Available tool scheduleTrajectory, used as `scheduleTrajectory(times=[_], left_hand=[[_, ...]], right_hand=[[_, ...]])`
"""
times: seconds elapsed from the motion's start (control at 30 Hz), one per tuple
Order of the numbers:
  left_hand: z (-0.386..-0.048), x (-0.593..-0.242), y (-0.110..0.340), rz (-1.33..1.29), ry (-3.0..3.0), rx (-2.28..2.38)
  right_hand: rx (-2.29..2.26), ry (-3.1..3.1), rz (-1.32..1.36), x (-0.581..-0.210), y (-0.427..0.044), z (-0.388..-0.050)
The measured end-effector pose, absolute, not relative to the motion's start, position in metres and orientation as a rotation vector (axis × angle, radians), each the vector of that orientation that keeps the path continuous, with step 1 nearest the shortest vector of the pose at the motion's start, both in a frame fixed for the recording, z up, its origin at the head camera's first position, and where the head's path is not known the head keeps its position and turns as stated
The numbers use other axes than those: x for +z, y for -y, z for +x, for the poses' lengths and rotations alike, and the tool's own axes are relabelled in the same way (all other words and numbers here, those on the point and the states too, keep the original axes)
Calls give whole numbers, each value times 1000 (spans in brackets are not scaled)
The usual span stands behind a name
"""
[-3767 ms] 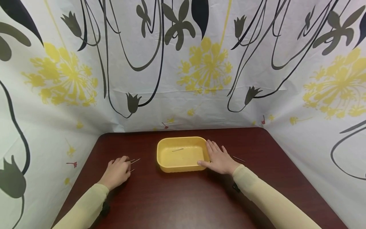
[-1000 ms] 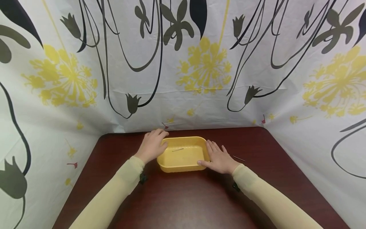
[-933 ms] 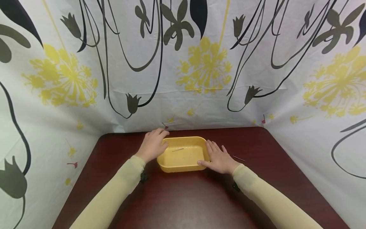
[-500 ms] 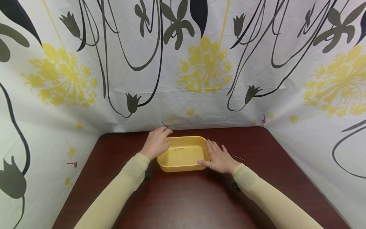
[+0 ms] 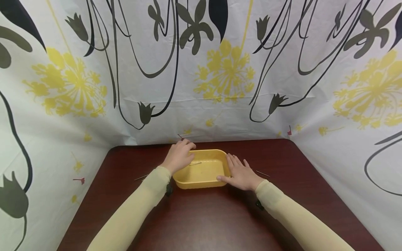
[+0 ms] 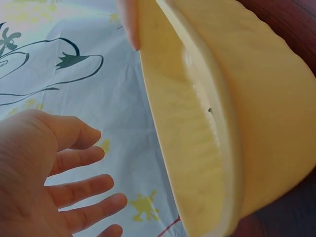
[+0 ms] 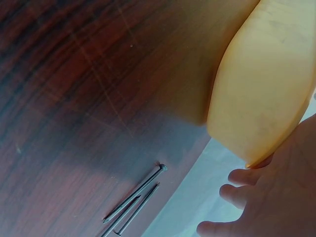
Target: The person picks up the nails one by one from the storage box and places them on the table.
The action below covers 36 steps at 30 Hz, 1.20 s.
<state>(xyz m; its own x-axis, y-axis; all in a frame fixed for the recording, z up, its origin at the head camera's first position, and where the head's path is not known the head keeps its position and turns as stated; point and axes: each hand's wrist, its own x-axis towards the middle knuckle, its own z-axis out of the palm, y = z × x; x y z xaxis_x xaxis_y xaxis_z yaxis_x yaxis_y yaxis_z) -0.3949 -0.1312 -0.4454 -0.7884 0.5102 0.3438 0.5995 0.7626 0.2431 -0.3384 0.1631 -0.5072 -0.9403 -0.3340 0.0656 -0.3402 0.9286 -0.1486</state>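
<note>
A yellow plastic tray [image 5: 204, 175] sits mid-table, with a thin nail [image 5: 196, 164] inside it. My left hand [image 5: 179, 156] is over the tray's left end, fingers loosely bent. In the left wrist view, nothing shows between the fingers of that hand [image 6: 44, 173], beside the tray [image 6: 276, 123]. My right hand [image 5: 244, 176] rests on the right rim, fingers fairly straight and spread. In the right wrist view, its fingers touch the tray's edge [image 7: 266, 84].
Nails [image 5: 141, 177] lie left of the tray, partly hidden by the left sleeve [image 5: 138, 205]. To the right lie more nails [image 7: 134, 193], close together. A patterned cloth [image 5: 201, 115] hangs behind and beside the dark red-brown table [image 5: 201, 219].
My left hand has gone from the nails at left to above the tray, and lately a little further right. More of the left nails show past the sleeve. My right hand stays put.
</note>
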Motion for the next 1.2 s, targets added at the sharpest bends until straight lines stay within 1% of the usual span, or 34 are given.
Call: scheduleTrajectory(times=[0.67,0.87,1.2], left_hand=[[-408,-464,110,-894,2875,-328],[-412,-474,109,-874,2936,-222],[-417,-485,109,-827,2950,-194]], right_hand=[[217,3038,523,-509,-163,-341],[234,3048,521,-510,-162,-339],[224,3039,528,-507,-162,-339]])
